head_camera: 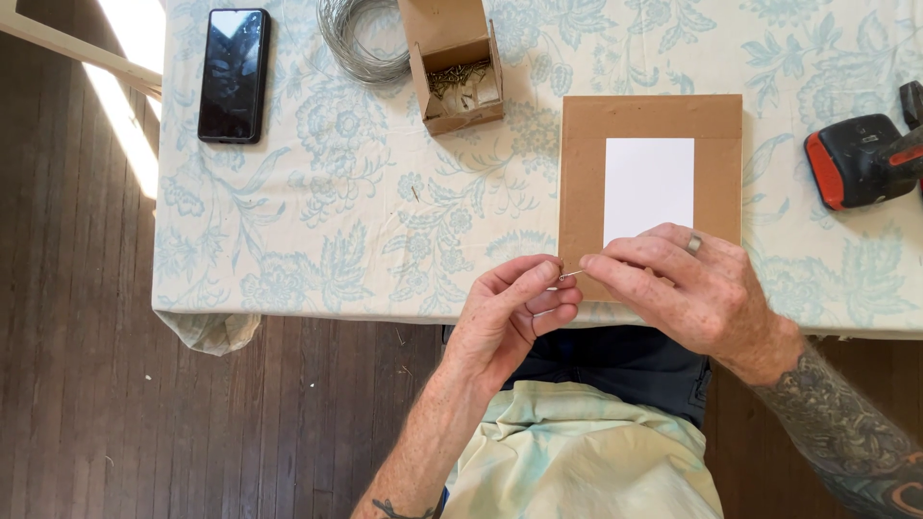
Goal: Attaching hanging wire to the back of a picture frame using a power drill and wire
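My left hand [505, 317] and my right hand [687, 284] meet at the table's near edge, fingertips pinching a small thin metal piece [571, 275] between them. It looks like a short pin or bit of wire. Just behind my fingers lies a brown cardboard panel [582, 173] with a white rectangle [649, 187] in its middle. My right hand rests over the panel's near edge and wears a ring.
An open cardboard box of small screws [461, 82] stands at the back, beside a coil of grey wire [361, 43]. A black phone [234, 74] lies far left. A red-and-black power tool [865, 159] sits at the right. A floral tablecloth [317, 192] covers the table.
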